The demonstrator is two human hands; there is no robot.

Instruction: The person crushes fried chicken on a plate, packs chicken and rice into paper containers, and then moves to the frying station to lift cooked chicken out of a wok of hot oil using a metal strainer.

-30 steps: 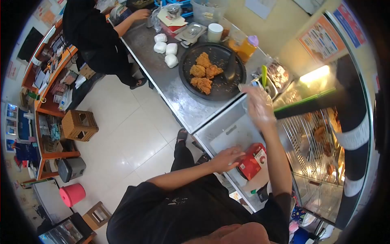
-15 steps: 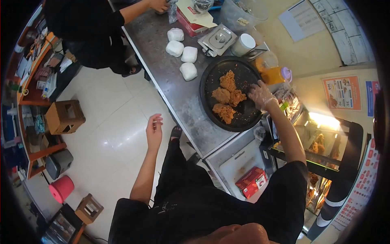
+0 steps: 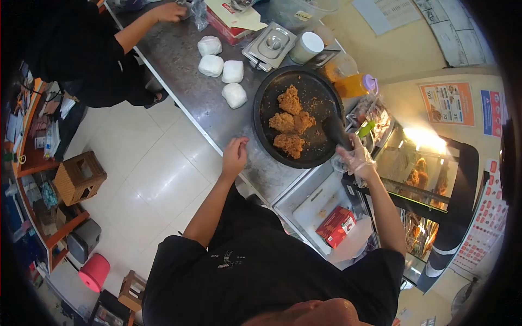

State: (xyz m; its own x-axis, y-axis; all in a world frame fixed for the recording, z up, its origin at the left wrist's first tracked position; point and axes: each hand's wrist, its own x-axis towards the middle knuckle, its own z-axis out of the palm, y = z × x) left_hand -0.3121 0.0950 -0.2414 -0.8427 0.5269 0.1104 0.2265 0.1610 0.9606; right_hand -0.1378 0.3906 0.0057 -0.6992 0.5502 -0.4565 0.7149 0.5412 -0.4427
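My right hand [image 3: 357,158], in a clear plastic glove, is closed around the narrow end of a dark pestle [image 3: 336,132]. Its thick end rests over the right side of a wide, round black mortar [image 3: 261,103]. Several pieces of fried chicken [image 3: 290,124] lie in the mortar, with crumbs scattered beside them. My bare left hand [image 3: 235,156] hovers at the counter's front edge, left of the mortar. Its fingers are loosely curled and nothing shows in them.
Several white wrapped parcels [image 3: 223,70] sit on the metal counter [image 3: 163,38], near a lidded steel container [image 3: 272,44], a white-lidded jar [image 3: 308,46] and an orange bottle [image 3: 353,85]. A red box [image 3: 336,225] and lit display case [image 3: 418,174] are at right. A co-worker [image 3: 81,54] stands at upper left.
My right hand has moved from the mortar's right inner edge toward me and now grips the pestle. My left hand has come nearer the counter. The camera view has shifted.
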